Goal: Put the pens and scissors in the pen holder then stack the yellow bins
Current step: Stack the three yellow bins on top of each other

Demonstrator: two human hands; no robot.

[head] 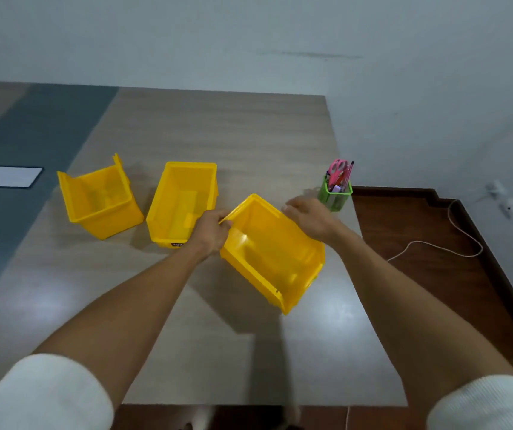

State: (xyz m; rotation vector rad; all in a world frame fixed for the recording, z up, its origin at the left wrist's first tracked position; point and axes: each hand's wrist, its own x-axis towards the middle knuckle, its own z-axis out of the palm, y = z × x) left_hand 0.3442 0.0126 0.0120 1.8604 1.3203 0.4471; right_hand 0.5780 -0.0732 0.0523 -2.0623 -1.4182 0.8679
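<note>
1. Two bare arms with white sleeves pushed up reach in from the bottom of the frame over a pale wood-grain table (249, 135).
2. The left hand (213, 229) is clenched on the far left corner of the rim of a yellow bin (272, 252), right of centre; the bin is tilted and looks lifted off the table.
3. The right hand (309, 218) rests with loosely curled fingers on the far right rim of the same bin; whether it truly grips is unclear.
4. A second yellow bin (182, 201) stands at centre, just left of the held one; a third yellow bin (100, 201) sits further left, turned at an angle.
5. The green pen holder (335, 195) stands near the table's right edge, already holding the pink scissors (339, 169) and the pens (350, 170).
6. Judgement: stacking is beginning. It would go best by levelling the held bin, turning it to match the centre bin, and lowering it straight in.
7. Room: a grey-blue wall behind, dark wood floor at right with a white cord (453, 240), and a white sheet (4, 176) at the left edge.
</note>
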